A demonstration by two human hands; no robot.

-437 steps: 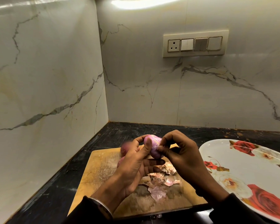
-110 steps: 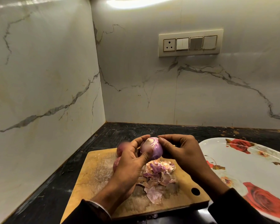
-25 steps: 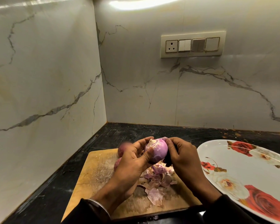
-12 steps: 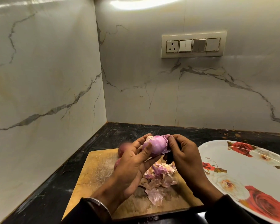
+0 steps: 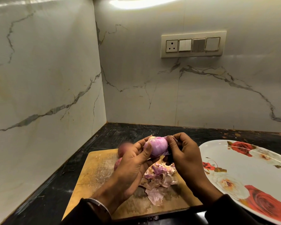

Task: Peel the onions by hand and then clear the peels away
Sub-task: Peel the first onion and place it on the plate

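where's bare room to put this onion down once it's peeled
The floral plate on the right lies bare. The cutting board has a free strip along its left edge, beside the two unpeeled onions. Black counter lies open between board and back wall. Crowded: the board's middle, where the peels pile under both hands.

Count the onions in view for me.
3: one onion held by both hands above the cutting board, two on it behind the left hand. More may be hidden.
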